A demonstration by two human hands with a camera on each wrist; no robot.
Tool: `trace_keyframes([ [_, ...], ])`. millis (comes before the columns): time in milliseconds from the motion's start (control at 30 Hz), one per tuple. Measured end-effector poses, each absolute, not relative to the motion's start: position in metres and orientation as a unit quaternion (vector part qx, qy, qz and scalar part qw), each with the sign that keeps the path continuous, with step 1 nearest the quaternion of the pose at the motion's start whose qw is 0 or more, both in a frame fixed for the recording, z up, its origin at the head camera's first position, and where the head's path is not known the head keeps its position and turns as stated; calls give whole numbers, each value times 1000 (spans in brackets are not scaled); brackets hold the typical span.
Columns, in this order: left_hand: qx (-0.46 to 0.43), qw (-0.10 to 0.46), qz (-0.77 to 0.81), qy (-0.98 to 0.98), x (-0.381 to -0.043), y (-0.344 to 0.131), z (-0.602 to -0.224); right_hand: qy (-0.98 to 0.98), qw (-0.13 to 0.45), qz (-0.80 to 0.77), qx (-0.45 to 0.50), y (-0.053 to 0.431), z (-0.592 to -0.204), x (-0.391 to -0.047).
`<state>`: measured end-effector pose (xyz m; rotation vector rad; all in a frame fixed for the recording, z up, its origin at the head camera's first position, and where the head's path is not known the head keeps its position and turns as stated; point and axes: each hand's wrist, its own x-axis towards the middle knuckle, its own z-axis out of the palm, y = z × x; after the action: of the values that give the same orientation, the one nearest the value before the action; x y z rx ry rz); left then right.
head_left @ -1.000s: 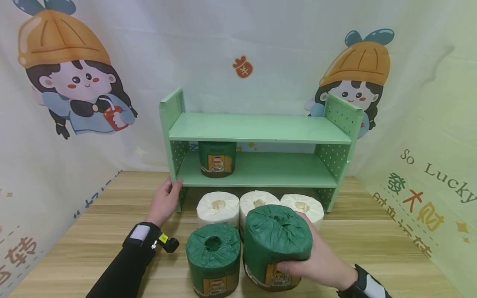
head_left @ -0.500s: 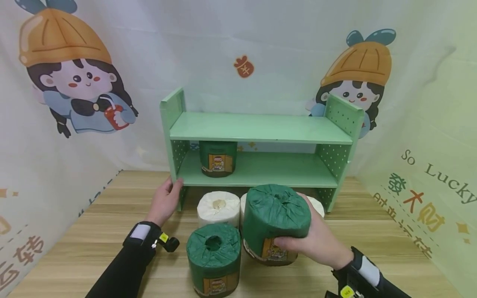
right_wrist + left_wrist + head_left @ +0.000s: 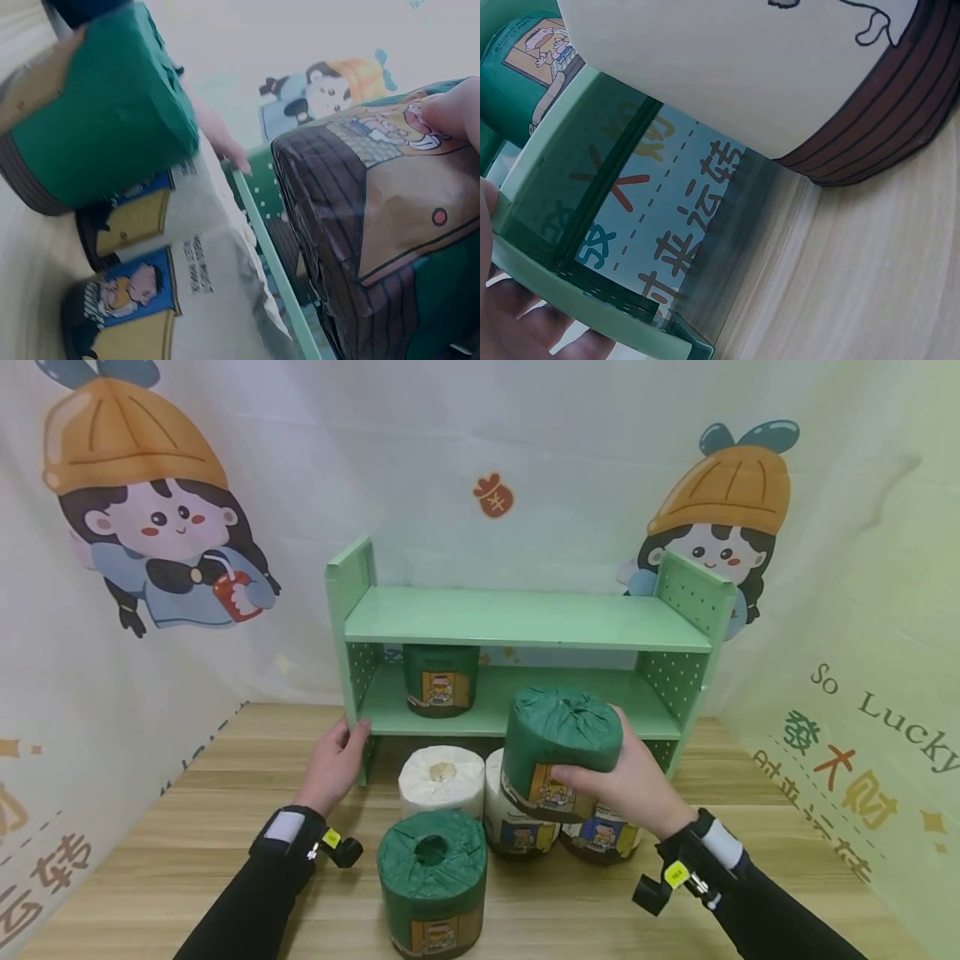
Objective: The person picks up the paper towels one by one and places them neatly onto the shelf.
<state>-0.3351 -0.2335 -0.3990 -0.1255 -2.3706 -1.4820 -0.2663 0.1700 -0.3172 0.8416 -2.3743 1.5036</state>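
Cartoon-printed cloth (image 3: 405,493) hung beyond; your left hand (image 3: 335,766) pinched the green rack (image 3: 525,617) nearby, seemingly steadying it; your right hand (image 3: 628,778) gripped a green-wrapped toilet roll (image 3: 558,739) aloft, apparently to clear white-wrapped rolls (image 3: 521,837).

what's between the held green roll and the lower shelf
White rolls stand on the table in front of the lower shelf, so the green roll probably must pass over them; nothing else visible blocks it.

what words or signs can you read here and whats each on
"So Lucky": right side of the backdrop
"發大财": below that
"时来运转": lowest there, first character unclear
"转": backdrop's left side
Too small or blurred: print on the white rolls and shelved green roll, yellow wrist tags, red pouch symbol.
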Motion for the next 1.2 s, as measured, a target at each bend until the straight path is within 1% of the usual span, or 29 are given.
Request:
trace_keyframes([
  [167,-44,170,-522,-835,-336,-234,-400,-815,97,513,252,170,-312,-280],
  [567,-58,181,-513,-837,-337,-235,-402,-824,72,519,217,167,-307,-314],
  [733,-54,178,-514,-837,-337,-236,-402,-843,69,498,189,164,-306,-321],
  [1033,-57,173,-522,-834,-336,-235,-400,-881,33,453,136,163,-305,-331],
  [1200,-60,179,-524,-831,-337,-235,-401,-890,24,435,136,162,-303,-333],
])
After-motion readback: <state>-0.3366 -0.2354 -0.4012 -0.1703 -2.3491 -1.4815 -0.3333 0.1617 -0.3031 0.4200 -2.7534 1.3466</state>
